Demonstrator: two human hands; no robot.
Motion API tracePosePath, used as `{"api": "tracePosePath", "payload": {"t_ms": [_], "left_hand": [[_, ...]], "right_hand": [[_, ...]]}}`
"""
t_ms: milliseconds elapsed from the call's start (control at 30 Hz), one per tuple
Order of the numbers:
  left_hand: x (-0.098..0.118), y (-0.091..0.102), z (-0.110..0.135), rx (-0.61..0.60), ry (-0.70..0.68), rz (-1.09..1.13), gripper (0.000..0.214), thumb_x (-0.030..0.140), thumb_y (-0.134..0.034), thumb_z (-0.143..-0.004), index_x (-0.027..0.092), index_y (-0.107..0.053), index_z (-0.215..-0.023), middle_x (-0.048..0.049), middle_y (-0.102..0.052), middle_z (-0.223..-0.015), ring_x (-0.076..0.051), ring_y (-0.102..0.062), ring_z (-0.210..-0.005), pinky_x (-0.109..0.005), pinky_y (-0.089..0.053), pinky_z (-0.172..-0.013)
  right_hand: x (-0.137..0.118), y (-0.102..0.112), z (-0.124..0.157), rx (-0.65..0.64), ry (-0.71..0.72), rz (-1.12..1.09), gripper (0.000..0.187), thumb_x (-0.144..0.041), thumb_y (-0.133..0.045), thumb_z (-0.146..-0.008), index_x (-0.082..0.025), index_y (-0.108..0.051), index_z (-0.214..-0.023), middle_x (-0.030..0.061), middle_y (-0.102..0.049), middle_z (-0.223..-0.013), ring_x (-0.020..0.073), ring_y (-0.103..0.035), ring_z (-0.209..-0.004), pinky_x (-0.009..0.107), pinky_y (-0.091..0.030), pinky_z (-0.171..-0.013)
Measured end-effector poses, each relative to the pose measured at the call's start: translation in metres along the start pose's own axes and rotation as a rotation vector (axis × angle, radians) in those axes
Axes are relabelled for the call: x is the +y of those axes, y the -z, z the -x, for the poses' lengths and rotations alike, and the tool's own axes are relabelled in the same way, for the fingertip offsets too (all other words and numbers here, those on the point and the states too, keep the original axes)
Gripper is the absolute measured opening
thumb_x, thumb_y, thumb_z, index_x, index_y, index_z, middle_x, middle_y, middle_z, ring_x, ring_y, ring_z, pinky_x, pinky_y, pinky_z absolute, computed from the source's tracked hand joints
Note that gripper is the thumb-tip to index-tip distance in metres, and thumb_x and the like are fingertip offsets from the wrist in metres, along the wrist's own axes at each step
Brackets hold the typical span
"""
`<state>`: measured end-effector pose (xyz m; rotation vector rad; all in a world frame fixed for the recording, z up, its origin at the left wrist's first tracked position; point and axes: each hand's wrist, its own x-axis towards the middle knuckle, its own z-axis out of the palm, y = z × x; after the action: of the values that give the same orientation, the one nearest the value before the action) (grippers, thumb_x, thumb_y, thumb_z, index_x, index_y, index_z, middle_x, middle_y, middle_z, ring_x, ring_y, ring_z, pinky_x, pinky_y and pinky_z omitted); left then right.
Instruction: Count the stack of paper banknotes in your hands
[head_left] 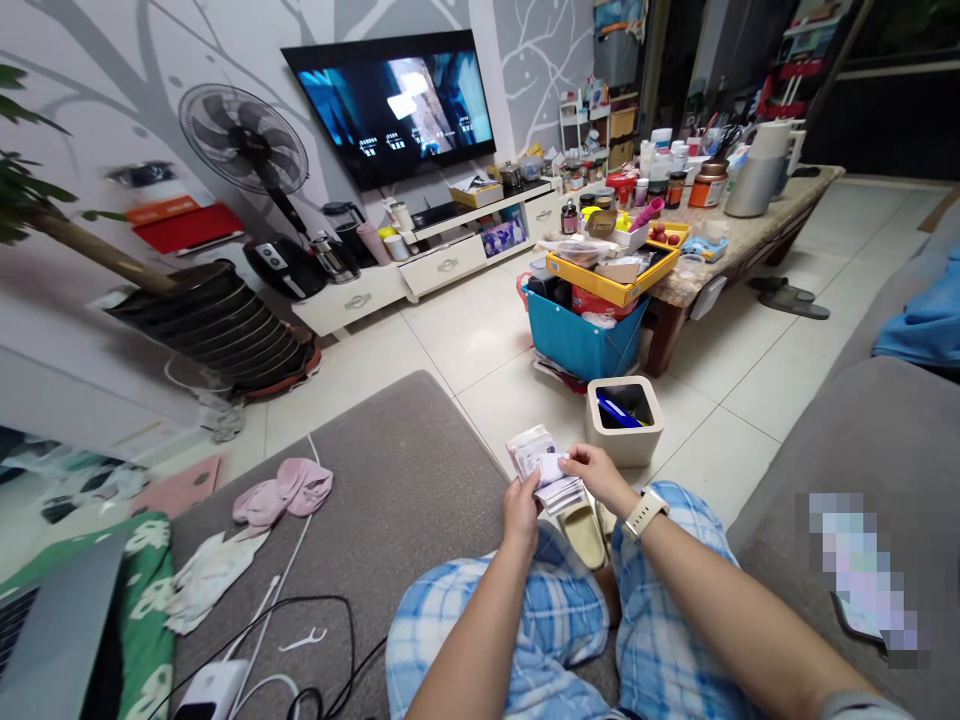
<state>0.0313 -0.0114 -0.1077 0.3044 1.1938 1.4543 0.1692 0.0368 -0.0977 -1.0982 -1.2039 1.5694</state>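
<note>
A thick wad of small printed paper slips [531,447] is above my knees, some fanned out below the rest. My left hand [520,510] is closed around its lower left side, thumb across the front. From the right, my right hand [600,476] pinches the edge of a pale slip in the same wad. I cannot make out the print. Beyond my hands, a beige square bin [625,448] stands on the floor with something blue inside. Below the wad, a pale green slipper [583,535] shows between my legs.
On the grey sofa [405,470] to the left lie a pink cloth [283,495], cables, a white power bank [212,690] and a laptop [56,620]. A phone [862,615] rests at right. Ahead are a blue basket [585,335] and a cluttered coffee table [750,240].
</note>
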Motion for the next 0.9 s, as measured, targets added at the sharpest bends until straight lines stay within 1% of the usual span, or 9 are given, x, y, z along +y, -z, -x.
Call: {"api": "tracePosePath", "payload": {"t_ms": [100,200,300,433,600,733,900], "left_hand": [[-0.001,0.001,-0.002,0.011,0.011,-0.009,0.046,0.044,-0.082,-0.060,0.010,-0.069,-0.088,-0.0105,-0.073,-0.082,-0.022,-0.069,-0.070,-0.032,-0.054,-0.065],[-0.003,0.003,-0.005,0.028,0.008,-0.005,0.047,0.047,-0.079,-0.064,0.011,-0.068,-0.091,-0.0106,-0.073,-0.085,-0.022,-0.069,-0.073,-0.032,-0.054,-0.066],[-0.005,0.005,-0.009,0.042,0.005,0.001,0.048,0.047,-0.077,-0.066,0.011,-0.068,-0.096,-0.0108,-0.073,-0.088,-0.023,-0.070,-0.076,-0.032,-0.054,-0.066],[-0.006,0.006,-0.009,0.045,0.005,0.002,0.046,0.046,-0.076,-0.067,0.011,-0.068,-0.097,-0.0116,-0.073,-0.088,-0.025,-0.071,-0.080,-0.032,-0.054,-0.067],[-0.003,0.003,-0.007,0.036,0.008,0.012,0.045,0.043,-0.075,-0.067,0.010,-0.068,-0.096,-0.0123,-0.073,-0.089,-0.025,-0.071,-0.078,-0.034,-0.054,-0.069],[0.000,0.002,-0.005,0.030,0.016,0.022,0.046,0.042,-0.076,-0.067,0.008,-0.068,-0.096,-0.0133,-0.073,-0.090,-0.025,-0.070,-0.075,-0.036,-0.055,-0.069],[0.001,0.002,-0.003,0.040,0.010,0.026,0.046,0.042,-0.078,-0.064,0.008,-0.067,-0.094,-0.0123,-0.072,-0.087,-0.023,-0.069,-0.071,-0.034,-0.054,-0.066]], "right_hand": [[-0.003,-0.001,0.001,-0.007,0.007,-0.024,0.044,-0.055,-0.078,-0.060,-0.018,-0.054,-0.064,-0.0044,-0.051,-0.059,0.0118,-0.045,-0.059,0.027,-0.034,-0.060],[-0.007,-0.001,0.003,-0.042,-0.012,-0.063,0.046,-0.057,-0.079,-0.058,-0.018,-0.055,-0.065,-0.0042,-0.053,-0.060,0.0117,-0.046,-0.059,0.027,-0.035,-0.061],[-0.009,-0.002,0.004,-0.077,-0.034,-0.089,0.046,-0.057,-0.081,-0.057,-0.018,-0.056,-0.066,-0.0042,-0.053,-0.059,0.0112,-0.046,-0.058,0.027,-0.035,-0.060],[-0.009,-0.002,0.005,-0.086,-0.030,-0.094,0.045,-0.056,-0.081,-0.058,-0.018,-0.058,-0.068,-0.0041,-0.053,-0.059,0.0106,-0.044,-0.057,0.026,-0.033,-0.058],[-0.007,-0.002,0.005,-0.104,-0.011,-0.121,0.042,-0.053,-0.080,-0.060,-0.018,-0.063,-0.078,-0.0027,-0.058,-0.067,0.0112,-0.047,-0.060,0.026,-0.033,-0.059],[-0.009,-0.001,0.007,-0.132,0.006,-0.117,0.039,-0.052,-0.078,-0.065,-0.018,-0.063,-0.074,-0.0034,-0.055,-0.064,0.0101,-0.045,-0.058,0.026,-0.032,-0.059],[-0.016,-0.001,0.010,-0.150,0.013,-0.090,0.042,-0.057,-0.075,-0.067,-0.017,-0.063,-0.069,-0.0027,-0.053,-0.060,0.0102,-0.042,-0.056,0.027,-0.032,-0.057]]}}
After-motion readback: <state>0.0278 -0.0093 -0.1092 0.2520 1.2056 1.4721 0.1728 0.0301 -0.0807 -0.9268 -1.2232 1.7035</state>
